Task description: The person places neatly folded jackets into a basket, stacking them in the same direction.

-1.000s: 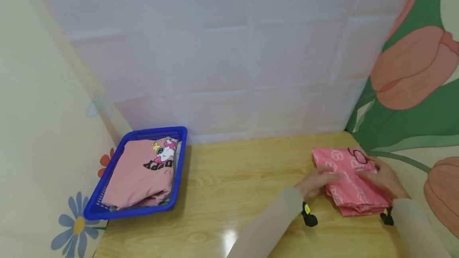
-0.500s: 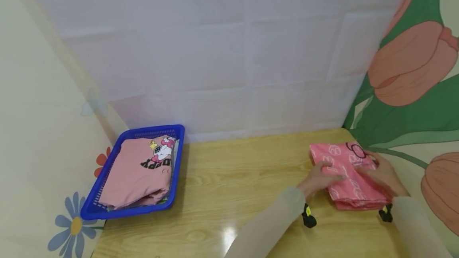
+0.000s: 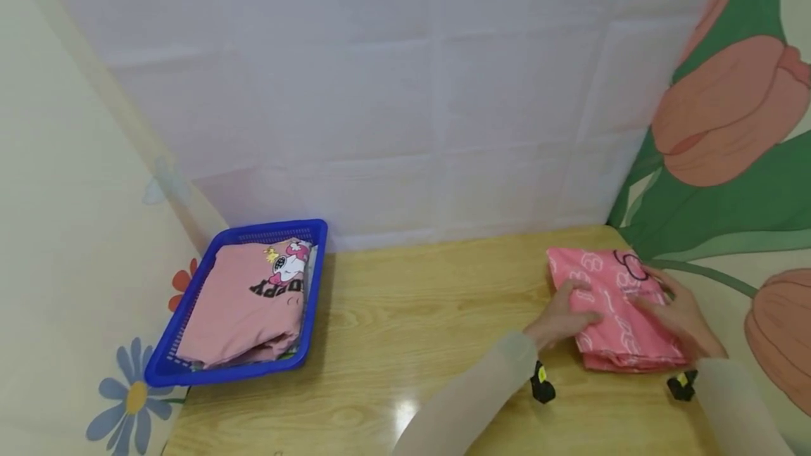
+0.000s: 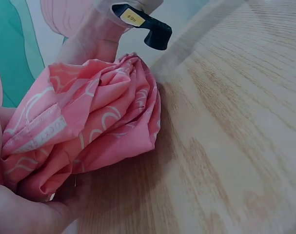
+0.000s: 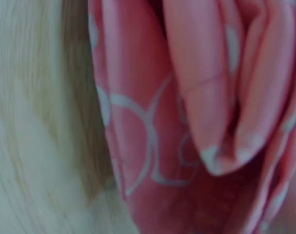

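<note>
A folded pink cloth garment [image 3: 617, 333] with white line drawings and a black loop print is at the right side of the table in the head view. My left hand [image 3: 560, 315] grips its left edge, thumb on top and the other fingers partly hidden. On the opposite side, my right hand [image 3: 681, 315] holds the right edge, its thumb across the top. Seen from the left wrist, the cloth [image 4: 104, 114] bunches into loose folds and a pale printed strip shows on it. In the right wrist view, layered folds of the garment [image 5: 138, 141] hang close over the wood.
A blue plastic basket [image 3: 315, 287] stands at the table's left, holding a folded pink garment [image 3: 243, 315] with a cartoon print. The wooden table [image 3: 405, 315] meets a white-sheeted wall [image 3: 405, 125] behind and a flower-patterned cover [image 3: 716, 118] at the right.
Both hands keep hold of the pink garment, which has shifted slightly upward in the head view, its front edge now more compact. The basket stays in place while the head view shifts a little.
</note>
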### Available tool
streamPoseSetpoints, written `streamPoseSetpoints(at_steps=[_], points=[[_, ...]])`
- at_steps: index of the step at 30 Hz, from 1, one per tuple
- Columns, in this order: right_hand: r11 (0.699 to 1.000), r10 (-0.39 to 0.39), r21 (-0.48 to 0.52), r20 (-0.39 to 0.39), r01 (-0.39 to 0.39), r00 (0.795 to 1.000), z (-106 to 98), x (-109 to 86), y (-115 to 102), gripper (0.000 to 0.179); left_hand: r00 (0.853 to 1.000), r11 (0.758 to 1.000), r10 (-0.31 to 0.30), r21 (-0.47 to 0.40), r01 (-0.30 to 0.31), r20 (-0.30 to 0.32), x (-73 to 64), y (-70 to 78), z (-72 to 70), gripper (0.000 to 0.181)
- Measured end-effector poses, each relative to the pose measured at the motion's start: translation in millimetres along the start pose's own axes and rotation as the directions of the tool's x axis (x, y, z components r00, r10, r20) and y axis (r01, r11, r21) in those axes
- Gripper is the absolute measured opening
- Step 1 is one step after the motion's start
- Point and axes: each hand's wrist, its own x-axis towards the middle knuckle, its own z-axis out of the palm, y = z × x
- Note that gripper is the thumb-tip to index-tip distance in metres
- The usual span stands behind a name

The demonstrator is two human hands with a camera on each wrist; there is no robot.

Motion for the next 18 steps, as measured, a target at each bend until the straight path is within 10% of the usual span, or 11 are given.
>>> streamPoseSetpoints(at_steps=[18], points=[[0.962,-0.075,0.272,0.187,0.021,0.98,0,-1.2,-25,0.086,0.999,0.997,0.051,-0.051,-0.052,-0.01,-3.9,16.2,-33.4,0.06]])
